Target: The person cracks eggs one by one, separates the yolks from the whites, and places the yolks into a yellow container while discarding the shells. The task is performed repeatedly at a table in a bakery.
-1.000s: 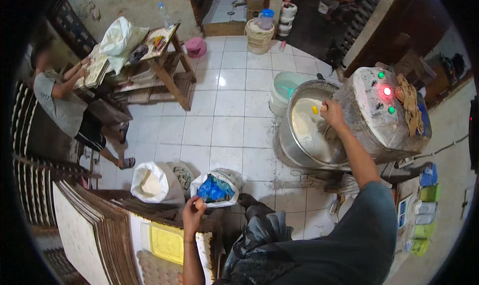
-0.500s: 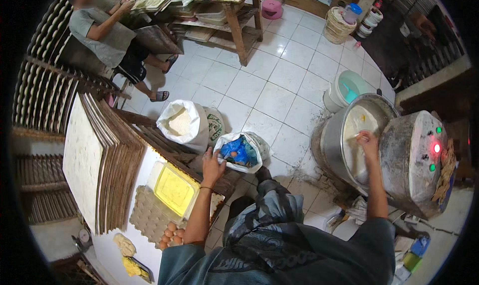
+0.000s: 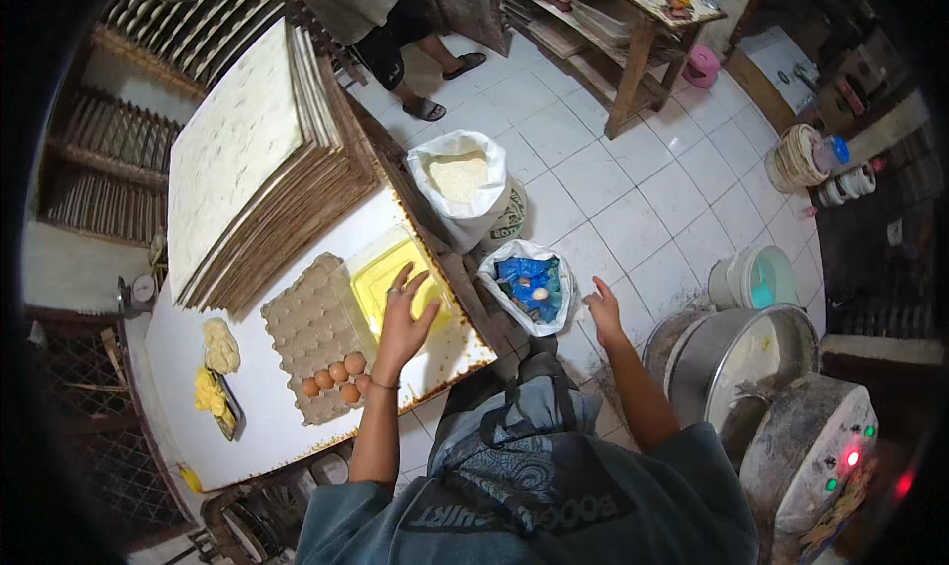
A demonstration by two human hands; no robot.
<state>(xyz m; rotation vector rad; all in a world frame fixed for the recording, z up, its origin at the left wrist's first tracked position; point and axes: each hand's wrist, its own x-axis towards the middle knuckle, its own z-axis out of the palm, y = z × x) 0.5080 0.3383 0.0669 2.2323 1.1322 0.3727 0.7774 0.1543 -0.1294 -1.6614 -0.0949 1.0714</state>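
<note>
While the left hand (image 3: 403,313), fingers spread wide, is over the yellow container (image 3: 380,270) on the counter (image 3: 267,412), the right hand (image 3: 603,313), fingers loosely parted, is near a white sack (image 3: 496,290) with blue plastic inside. Brown eggs (image 3: 339,371) cluster in one corner of the cardboard tray (image 3: 311,313) beside the container.

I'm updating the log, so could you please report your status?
Left hand open over yellow container; right hand open near sack of blue plastic. Eggs in cardboard tray, left forearm close by.

White table (image 3: 253,372) — stacked boards (image 3: 247,160), egg tray (image 3: 314,313), yellow container (image 3: 372,284)
</note>
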